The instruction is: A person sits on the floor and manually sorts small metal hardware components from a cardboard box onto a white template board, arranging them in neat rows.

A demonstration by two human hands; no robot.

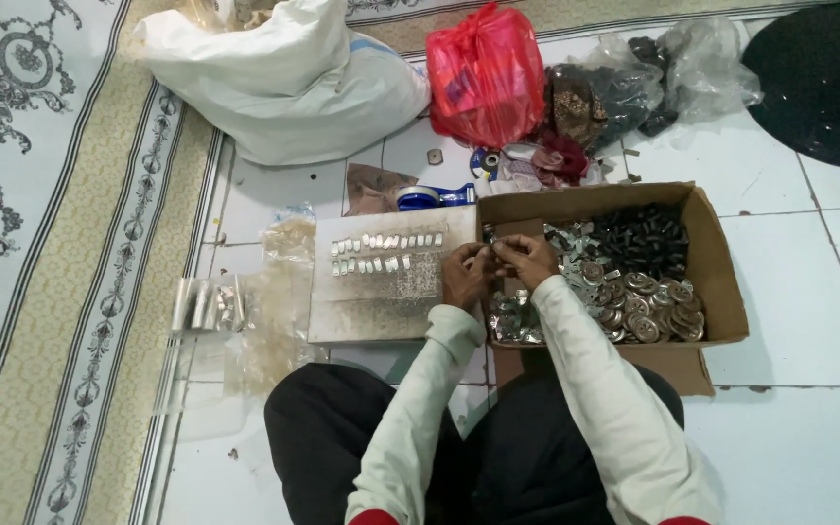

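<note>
My left hand [464,273] and my right hand [527,259] meet over the left edge of an open cardboard box [721,282], fingertips pinched together on a small silvery metal piece [491,251]. The box holds shiny round metal parts [648,311], flat silvery pieces [512,321] and a heap of small black parts [646,236]. Left of my hands lies a flat cardboard sheet [371,311] with two rows of small silvery pieces [386,253] laid out on it.
A white sack [284,83], a red plastic bag [486,73] and clear bags of dark parts [624,83] stand behind. Blue tape roll [430,197] lies near the box. Clear packets [208,304] lie on the tiles at left, beside a patterned carpet [41,243]. A black round thing [823,83] sits top right.
</note>
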